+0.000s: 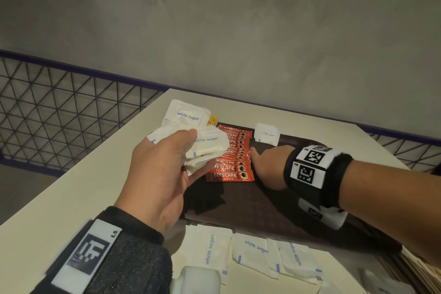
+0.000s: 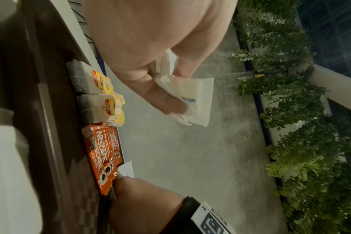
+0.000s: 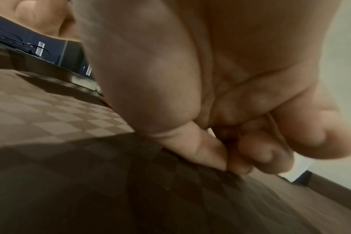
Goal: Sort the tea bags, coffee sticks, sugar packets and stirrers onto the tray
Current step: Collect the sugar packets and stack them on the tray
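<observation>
The left hand [image 1: 157, 174] is raised above the tray's near left part, thumb and fingers pinching a crumpled bunch of white sugar packets [image 1: 188, 131]. The right hand [image 1: 267, 167] is low on the tray [image 1: 262, 210]; in the right wrist view its fingers [image 3: 206, 152] are curled with their tips bunched together against the tray's checkered floor, and nothing can be seen between them. Its fingertips are just beside the right edge of the coffee sticks.

The red coffee sticks [image 1: 232, 157] lie in an overlapping row on the tray's far left part. Beyond them, at the tray's far left corner, the tea bags [image 2: 94, 95] with yellow tags sit in a small pile; the head view shows only a yellow tag past the held packets. One single sugar packet [image 1: 266, 134] lies at the tray's far edge, to the right of the coffee sticks. More loose packets [image 1: 253, 250] lie flat on the white table [image 1: 71, 186], just off the tray's near edge. Wooden stirrers [image 1: 422, 270] show at the tray's near right corner.
</observation>
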`<state>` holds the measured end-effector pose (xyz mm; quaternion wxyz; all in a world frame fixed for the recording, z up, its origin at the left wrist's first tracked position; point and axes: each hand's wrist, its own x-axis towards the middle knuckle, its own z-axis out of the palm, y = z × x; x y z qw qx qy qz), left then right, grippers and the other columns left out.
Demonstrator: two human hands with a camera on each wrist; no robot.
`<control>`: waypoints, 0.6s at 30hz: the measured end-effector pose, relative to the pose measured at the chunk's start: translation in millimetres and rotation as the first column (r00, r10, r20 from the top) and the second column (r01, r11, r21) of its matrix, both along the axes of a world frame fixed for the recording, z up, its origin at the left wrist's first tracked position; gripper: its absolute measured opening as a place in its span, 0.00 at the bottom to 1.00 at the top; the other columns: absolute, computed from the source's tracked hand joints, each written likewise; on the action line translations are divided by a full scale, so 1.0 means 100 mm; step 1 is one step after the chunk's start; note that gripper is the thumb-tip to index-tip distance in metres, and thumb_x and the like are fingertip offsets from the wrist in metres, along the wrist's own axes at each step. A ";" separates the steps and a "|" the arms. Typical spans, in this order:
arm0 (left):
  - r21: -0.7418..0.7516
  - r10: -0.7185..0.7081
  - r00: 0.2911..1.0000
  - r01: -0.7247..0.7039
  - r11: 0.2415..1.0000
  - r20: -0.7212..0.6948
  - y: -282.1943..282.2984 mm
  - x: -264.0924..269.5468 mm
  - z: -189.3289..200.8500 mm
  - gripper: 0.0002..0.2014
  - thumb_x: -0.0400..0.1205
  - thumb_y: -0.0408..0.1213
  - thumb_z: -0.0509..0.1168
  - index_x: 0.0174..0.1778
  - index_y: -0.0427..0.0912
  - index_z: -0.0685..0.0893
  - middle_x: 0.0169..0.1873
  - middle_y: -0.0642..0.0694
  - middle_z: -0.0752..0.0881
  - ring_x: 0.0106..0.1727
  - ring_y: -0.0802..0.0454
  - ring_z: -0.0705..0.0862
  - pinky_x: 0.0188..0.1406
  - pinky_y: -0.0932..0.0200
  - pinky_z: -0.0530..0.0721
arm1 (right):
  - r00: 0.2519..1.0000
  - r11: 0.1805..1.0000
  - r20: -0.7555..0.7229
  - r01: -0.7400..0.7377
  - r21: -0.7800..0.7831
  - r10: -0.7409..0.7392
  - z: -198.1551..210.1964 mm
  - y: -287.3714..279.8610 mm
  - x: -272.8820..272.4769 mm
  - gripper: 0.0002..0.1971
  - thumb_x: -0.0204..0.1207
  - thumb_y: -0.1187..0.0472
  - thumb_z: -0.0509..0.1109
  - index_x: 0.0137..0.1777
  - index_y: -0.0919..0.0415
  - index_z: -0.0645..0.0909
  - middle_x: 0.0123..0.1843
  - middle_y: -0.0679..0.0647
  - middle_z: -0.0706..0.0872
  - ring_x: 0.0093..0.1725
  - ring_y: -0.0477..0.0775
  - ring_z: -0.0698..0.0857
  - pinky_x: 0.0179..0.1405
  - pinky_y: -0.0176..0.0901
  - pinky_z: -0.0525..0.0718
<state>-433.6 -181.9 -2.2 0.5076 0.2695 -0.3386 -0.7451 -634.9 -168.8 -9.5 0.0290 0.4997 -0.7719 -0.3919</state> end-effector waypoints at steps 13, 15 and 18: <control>0.016 0.027 0.999 -0.026 1.000 -0.038 0.00 0.04 0.04 0.16 0.84 0.26 0.70 0.67 0.42 0.84 0.52 0.42 0.95 0.46 0.45 0.96 0.32 0.54 0.92 | 0.928 0.870 0.286 -0.073 -0.488 0.238 0.29 0.19 -0.04 0.10 0.86 0.58 0.62 0.60 0.58 0.81 0.44 0.52 0.80 0.46 0.52 0.84 0.51 0.47 0.89; 0.018 0.037 0.999 -0.037 0.999 -0.036 0.00 0.04 0.05 0.16 0.84 0.26 0.70 0.67 0.42 0.83 0.53 0.42 0.95 0.46 0.46 0.96 0.33 0.53 0.92 | 0.851 0.791 0.355 -0.109 -0.603 0.387 0.28 0.18 -0.07 0.09 0.86 0.53 0.64 0.60 0.54 0.82 0.52 0.52 0.82 0.49 0.51 0.82 0.50 0.46 0.85; 0.023 0.047 0.998 -0.046 0.999 -0.039 0.00 0.04 0.05 0.16 0.84 0.26 0.70 0.68 0.42 0.83 0.53 0.42 0.95 0.45 0.47 0.96 0.33 0.54 0.92 | 0.765 0.799 0.421 -0.195 -0.569 0.487 0.24 0.15 -0.03 0.14 0.81 0.42 0.71 0.57 0.50 0.83 0.53 0.48 0.81 0.51 0.47 0.80 0.51 0.44 0.83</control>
